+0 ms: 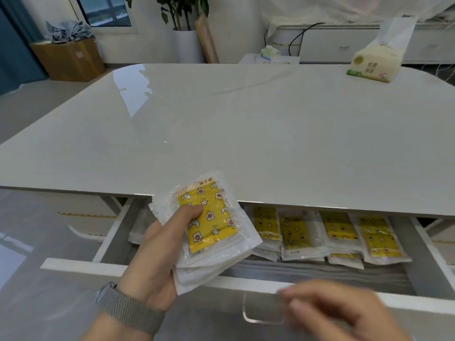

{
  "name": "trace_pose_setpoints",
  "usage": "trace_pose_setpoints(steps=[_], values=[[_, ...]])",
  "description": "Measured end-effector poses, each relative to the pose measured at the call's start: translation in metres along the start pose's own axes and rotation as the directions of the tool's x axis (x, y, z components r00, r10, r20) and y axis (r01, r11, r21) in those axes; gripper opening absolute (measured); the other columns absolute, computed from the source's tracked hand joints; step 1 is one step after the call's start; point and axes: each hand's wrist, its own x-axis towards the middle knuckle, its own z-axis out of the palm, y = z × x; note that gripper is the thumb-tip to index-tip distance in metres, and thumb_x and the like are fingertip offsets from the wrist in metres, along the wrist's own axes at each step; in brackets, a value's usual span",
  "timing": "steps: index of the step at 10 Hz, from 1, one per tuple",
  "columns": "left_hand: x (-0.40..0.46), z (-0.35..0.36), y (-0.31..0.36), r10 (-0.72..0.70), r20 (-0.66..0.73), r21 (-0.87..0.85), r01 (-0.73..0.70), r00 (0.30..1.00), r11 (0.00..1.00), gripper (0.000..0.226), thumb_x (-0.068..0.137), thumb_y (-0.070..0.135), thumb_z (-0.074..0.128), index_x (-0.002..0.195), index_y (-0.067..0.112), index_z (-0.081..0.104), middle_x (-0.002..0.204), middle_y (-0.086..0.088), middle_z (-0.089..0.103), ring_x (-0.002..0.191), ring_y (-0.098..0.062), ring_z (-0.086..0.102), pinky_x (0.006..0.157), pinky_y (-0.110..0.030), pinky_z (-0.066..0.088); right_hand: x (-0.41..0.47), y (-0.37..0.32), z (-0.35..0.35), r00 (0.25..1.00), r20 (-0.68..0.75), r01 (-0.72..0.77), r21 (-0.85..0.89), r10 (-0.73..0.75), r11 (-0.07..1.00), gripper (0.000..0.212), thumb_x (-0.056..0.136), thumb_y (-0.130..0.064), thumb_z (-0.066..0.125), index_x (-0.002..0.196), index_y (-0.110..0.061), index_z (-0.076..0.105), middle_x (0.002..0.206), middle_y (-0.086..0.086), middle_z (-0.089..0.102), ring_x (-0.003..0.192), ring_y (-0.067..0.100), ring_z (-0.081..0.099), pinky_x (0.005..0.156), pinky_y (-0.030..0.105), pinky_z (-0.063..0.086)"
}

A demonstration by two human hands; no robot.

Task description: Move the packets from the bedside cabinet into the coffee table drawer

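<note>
- My left hand (150, 257) grips a small stack of packets (209, 222), thumb pressed on the top yellow face, fingers beneath; the stack hangs over the open coffee table drawer (172, 274).
- My right hand (344, 313) is motion-blurred near the clear drawer handle (261, 313); it appears to hold nothing, though its fingers cannot be read.
- More packets lie in rows (330, 232) inside the drawer, under the coffee table top (221, 124).
- Handling, judged: thin, light, flexible sachets in glossy film; likely slippery against one another. Pinch across the stack's full thickness near an edge.
</note>
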Motion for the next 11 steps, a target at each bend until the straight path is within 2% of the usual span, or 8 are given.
trace_pose_setpoints(steps=[1,2,3,4,5,8,9,11], values=[[-0.003,0.019,0.009,0.050,-0.026,0.040,-0.049,0.998,0.998,0.047,0.104,0.010,0.023,0.142,-0.015,0.010,0.155,-0.025,0.018,0.142,-0.031,0.024,0.100,-0.017,0.012,-0.002,0.021,-0.020,0.916,-0.402,-0.052,-0.081,0.015,0.995,0.015,0.078,-0.029,0.067,0.082,-0.043,0.071,0.076,-0.025,0.069,0.077,-0.008,0.064,0.067,0.001,0.046],[-0.026,0.023,0.004,-0.078,-0.095,-0.296,0.047,0.992,0.954,0.047,0.105,0.013,0.015,0.142,-0.009,-0.002,0.157,-0.023,0.010,0.144,-0.028,0.021,0.102,-0.020,0.018,-0.003,0.024,-0.016,0.934,-0.346,-0.244,-0.424,0.093,0.872,0.017,0.091,-0.056,0.038,0.095,-0.053,0.054,0.080,-0.025,0.062,0.076,-0.011,0.058,0.065,0.004,0.047],[-0.022,0.021,-0.021,-0.200,0.006,-0.580,0.167,0.980,0.798,0.040,0.103,0.010,0.034,0.138,-0.010,0.035,0.140,-0.030,0.044,0.131,-0.031,0.045,0.098,-0.030,0.035,-0.004,0.021,-0.012,0.951,-0.287,-0.264,-0.554,0.116,0.790,0.032,0.091,-0.063,0.027,0.091,-0.052,0.056,0.079,-0.020,0.062,0.073,-0.008,0.057,0.067,0.009,0.050],[-0.046,0.022,0.007,-0.246,0.061,-0.866,0.174,0.967,0.469,0.018,0.093,0.006,0.054,0.104,-0.003,0.065,0.089,-0.020,0.074,0.080,-0.029,0.073,0.062,-0.031,0.060,0.001,0.021,-0.012,0.937,-0.286,-0.329,-0.537,0.199,0.777,0.030,0.091,-0.063,0.030,0.085,-0.050,0.057,0.072,-0.018,0.062,0.065,-0.007,0.057,0.060,0.008,0.046],[-0.070,0.030,0.019,-0.110,0.007,-0.891,0.056,0.994,0.450,0.013,0.087,0.011,0.063,0.097,0.007,0.072,0.093,-0.014,0.075,0.086,-0.031,0.072,0.076,-0.042,0.060,0.008,0.018,-0.014,0.923,-0.235,-0.384,-0.503,0.305,0.774,0.035,0.089,-0.065,0.030,0.086,-0.048,0.061,0.075,-0.013,0.065,0.067,-0.006,0.058,0.060,0.007,0.044],[-0.063,0.035,0.020,0.073,-0.180,-0.630,-0.172,0.981,0.757,0.020,0.081,0.032,0.066,0.099,0.026,0.072,0.095,0.004,0.075,0.091,-0.015,0.071,0.087,-0.044,0.055,0.067,-0.018,0.017,0.896,0.306,-0.440,0.524,0.321,0.729,0.059,0.074,-0.066,0.064,0.124,-0.035,0.057,0.113,-0.009,0.071,0.101,0.012,0.069,0.080,0.036,0.057],[-0.065,0.029,0.015,0.096,-0.248,-0.538,-0.220,0.964,0.814,0.032,0.075,0.039,0.056,0.098,0.022,0.071,0.091,0.003,0.075,0.084,-0.014,0.071,0.079,-0.043,0.057,0.085,-0.030,0.033,0.864,0.417,-0.497,0.628,0.280,0.599,0.045,0.078,-0.037,0.063,0.122,-0.027,0.059,0.111,-0.006,0.072,0.092,0.016,0.072,0.089,0.058,0.050],[-0.070,0.009,-0.004,0.087,-0.309,-0.230,-0.163,0.947,0.959,0.056,0.077,0.058,0.037,0.095,0.015,0.068,0.088,-0.001,0.072,0.080,-0.015,0.068,0.074,-0.039,0.055,0.114,-0.015,0.046,0.718,0.672,-0.633,0.521,0.182,0.573,0.071,0.059,-0.037,0.090,0.120,-0.011,0.064,0.109,0.018,0.065,0.082,0.031,0.064,0.055,0.034,0.054]])
